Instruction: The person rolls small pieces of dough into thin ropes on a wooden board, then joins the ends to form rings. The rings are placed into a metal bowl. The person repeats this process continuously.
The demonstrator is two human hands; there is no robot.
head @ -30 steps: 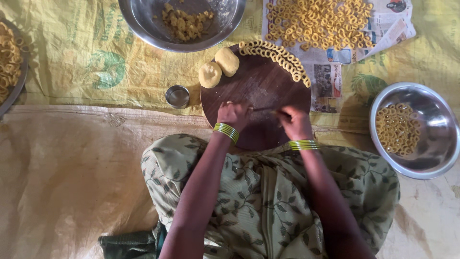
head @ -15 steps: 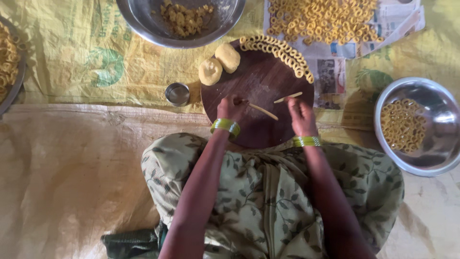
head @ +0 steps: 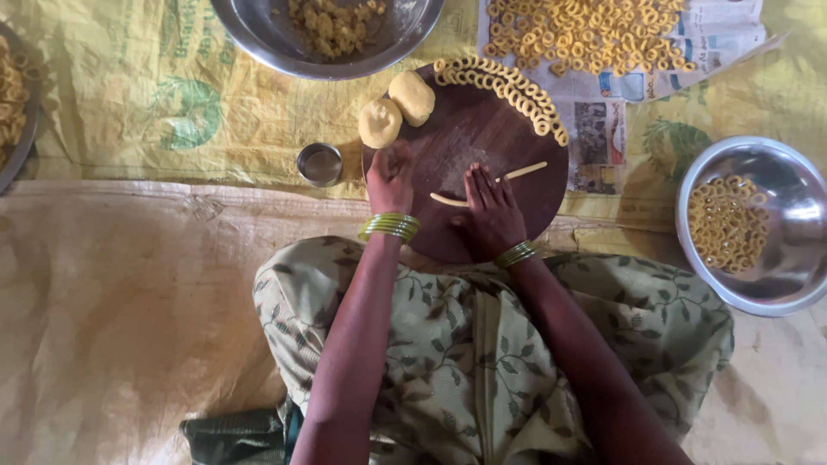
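We note a thin rope of dough point(head: 488, 188) lying on the round wooden board point(head: 517, 220). It is pale yellow, slim and even, slanting from lower left to upper right. Its middle runs under the fingers of our right hand point(head: 489, 209); one end shows to the left of the fingers, the other pokes out past them to the right.

The right hand lies flat and open, palm down, fingers stretched and together, pressing on the rope. Our left hand point(head: 389, 178) rests on the board's left part, just beside the right hand; its fingers are curled in loosely, and we cannot tell whether they hold anything. Both wrists carry green bangles.

Just beyond the left hand sit two dough balls point(head: 396, 109), touching each other, at the board's far-left rim. Beyond the right hand a curved row of small dough rings point(head: 508, 86) follows the board's far edge, overlapping; too many and too close to count surely.

Left of the left hand, off the board, stands one small steel cup point(head: 320, 164). Farther out beyond both hands is one large steel bowl point(head: 258, 34) with crumbled yellow pieces. Beyond the right hand, a sheet of newspaper point(head: 724, 34) holds many spread rings. Well to the right of the right hand is a second steel bowl point(head: 780, 284), part-filled with rings. At the far left edge, a tray point(head: 17, 146) with more rings is only partly in view.

All rests on a yellow woven sack mat point(head: 129, 112).
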